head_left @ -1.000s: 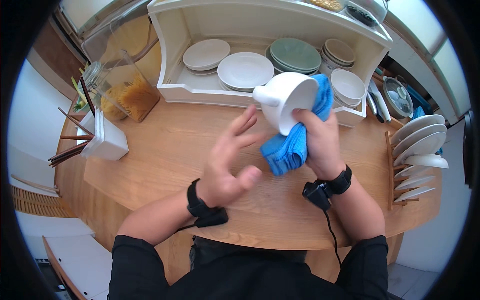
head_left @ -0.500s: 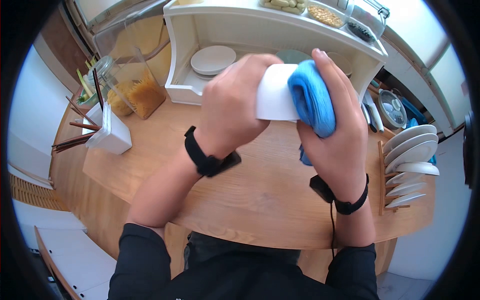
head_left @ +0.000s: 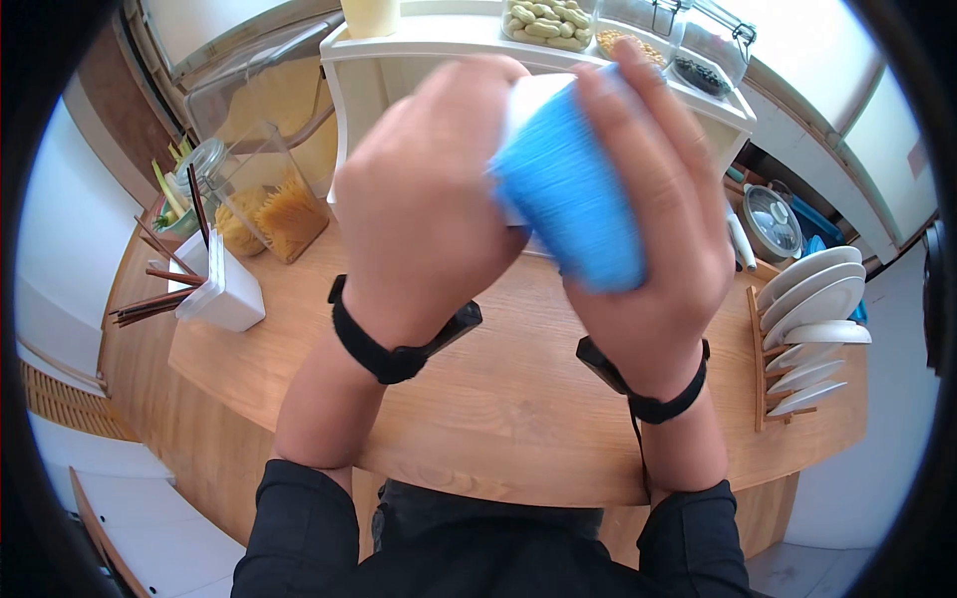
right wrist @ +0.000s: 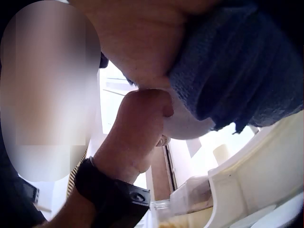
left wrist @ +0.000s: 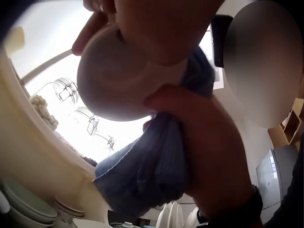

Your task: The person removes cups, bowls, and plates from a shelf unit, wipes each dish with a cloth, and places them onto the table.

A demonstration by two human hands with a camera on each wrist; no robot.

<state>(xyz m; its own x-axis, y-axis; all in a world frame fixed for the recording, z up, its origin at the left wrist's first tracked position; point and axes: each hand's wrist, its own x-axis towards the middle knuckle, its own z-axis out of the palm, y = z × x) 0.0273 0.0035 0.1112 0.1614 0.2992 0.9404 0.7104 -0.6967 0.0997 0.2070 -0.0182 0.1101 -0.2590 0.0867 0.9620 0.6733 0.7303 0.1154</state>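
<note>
In the head view both hands are raised in front of the shelf, holding a white mug (head_left: 533,95) and a blue cloth (head_left: 573,189). My left hand (head_left: 429,179) grips the mug on its left side, fingers curled and mostly hidden behind the back of the hand. From the right, my right hand (head_left: 668,209) holds the folded cloth against the mug, its fingers wrapped over the cloth. The left wrist view shows the mug's rounded side (left wrist: 114,85), the right thumb lying on it, and the cloth's loose end (left wrist: 147,166) hanging below.
A white shelf unit (head_left: 439,48) stands behind, bearing glass jars (head_left: 548,22). At left are a white holder (head_left: 231,294) with chopsticks and a clear pasta container (head_left: 289,214). A wooden rack of plates (head_left: 812,294) is at right, near a lidded pot (head_left: 773,221).
My left hand, apart and spread before, has taken hold of the mug. Both hands have risen with mug and cloth, and the cloth now covers much of the mug.
</note>
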